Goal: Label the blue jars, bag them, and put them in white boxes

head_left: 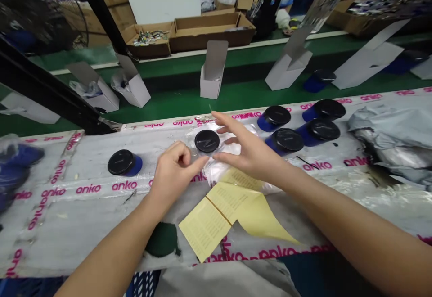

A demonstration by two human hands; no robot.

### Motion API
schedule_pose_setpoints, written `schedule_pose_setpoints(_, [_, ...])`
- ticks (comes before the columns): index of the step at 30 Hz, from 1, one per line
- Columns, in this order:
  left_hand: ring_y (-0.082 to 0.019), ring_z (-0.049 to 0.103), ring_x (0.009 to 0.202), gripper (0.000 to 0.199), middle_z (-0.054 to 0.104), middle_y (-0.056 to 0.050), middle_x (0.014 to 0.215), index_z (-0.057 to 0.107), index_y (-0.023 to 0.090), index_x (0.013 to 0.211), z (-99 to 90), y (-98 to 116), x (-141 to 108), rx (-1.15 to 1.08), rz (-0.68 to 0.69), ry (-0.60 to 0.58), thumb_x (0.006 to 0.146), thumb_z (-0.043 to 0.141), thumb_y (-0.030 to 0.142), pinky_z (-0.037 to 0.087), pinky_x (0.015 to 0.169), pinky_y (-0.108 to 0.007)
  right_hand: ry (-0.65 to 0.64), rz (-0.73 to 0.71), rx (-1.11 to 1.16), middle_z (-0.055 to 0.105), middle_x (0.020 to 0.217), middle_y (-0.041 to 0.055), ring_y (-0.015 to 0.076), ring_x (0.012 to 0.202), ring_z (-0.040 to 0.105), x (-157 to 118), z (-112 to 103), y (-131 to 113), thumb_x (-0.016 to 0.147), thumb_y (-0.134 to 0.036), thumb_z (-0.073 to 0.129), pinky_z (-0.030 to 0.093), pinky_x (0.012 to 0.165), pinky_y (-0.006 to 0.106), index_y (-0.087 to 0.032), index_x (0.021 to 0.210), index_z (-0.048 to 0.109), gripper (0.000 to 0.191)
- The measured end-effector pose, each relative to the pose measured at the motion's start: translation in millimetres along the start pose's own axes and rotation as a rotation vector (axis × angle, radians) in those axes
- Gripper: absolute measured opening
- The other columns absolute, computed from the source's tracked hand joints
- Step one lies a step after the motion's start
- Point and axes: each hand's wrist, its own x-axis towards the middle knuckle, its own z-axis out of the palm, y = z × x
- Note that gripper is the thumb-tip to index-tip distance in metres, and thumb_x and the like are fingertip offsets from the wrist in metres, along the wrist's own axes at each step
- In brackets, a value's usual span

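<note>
A round jar with a glossy black lid (207, 141) stands between my two hands, with clear plastic film (193, 131) around it. My left hand (173, 168) is at its left, fingers curled in by the film and thumb stretched toward the lid's lower edge. Whatever those fingers hold is hidden. On the other side, my right hand (241, 148) has its fingers spread, with thumb and fingertips close to the lid's right side. White plastic wrapping (218, 171) lies below the jar and partly under my right hand. Nearer me rests an unfolded yellow printed leaflet (205, 227).
One blue jar with a black lid (124, 163) stands left; several more (286, 141) stand right. Open white boxes (211, 81) line the green belt (172, 99) behind. A black post (67, 90) slants at left. Grey plastic bags (394, 130) lie at right.
</note>
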Motion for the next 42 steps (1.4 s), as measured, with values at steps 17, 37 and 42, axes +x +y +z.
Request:
schedule_pose_setpoints(17, [-0.025, 0.062, 0.122, 0.051, 0.066, -0.008, 0.127, 0.061, 0.026, 0.123, 10.4, -27, 9, -0.07, 0.301, -0.066, 0.079, 0.082, 0.01, 0.052, 0.104, -0.044, -0.025, 0.278, 0.432, 0.058, 0.071, -0.001, 0.0151, 0.06, 0.054, -24, 1, -28, 0.088, -0.039, 0.073, 0.046, 0.054, 0.03, -0.025, 0.11, 0.069, 0.026])
schedule_pose_setpoints(37, [-0.024, 0.06, 0.131, 0.05, 0.064, -0.011, 0.136, 0.062, 0.024, 0.129, 8.8, -27, 11, -0.119, 0.3, -0.138, 0.084, 0.076, 0.008, 0.048, 0.114, -0.047, -0.306, 0.734, 0.969, 0.059, 0.049, -0.0033, 0.0106, 0.047, 0.047, -21, -5, -32, 0.088, -0.042, 0.075, 0.031, 0.052, 0.028, -0.014, 0.131, 0.064, 0.052])
schedule_pose_setpoints(42, [-0.023, 0.059, 0.131, 0.051, 0.064, -0.011, 0.137, 0.062, 0.024, 0.129, 9.1, -28, 11, -0.133, 0.313, -0.134, 0.083, 0.076, 0.007, 0.048, 0.114, -0.045, -0.293, 0.72, 0.972, 0.06, 0.049, -0.0035, 0.0108, 0.047, 0.047, -22, -4, -34, 0.089, -0.042, 0.074, 0.032, 0.053, 0.028, -0.013, 0.136, 0.062, 0.057])
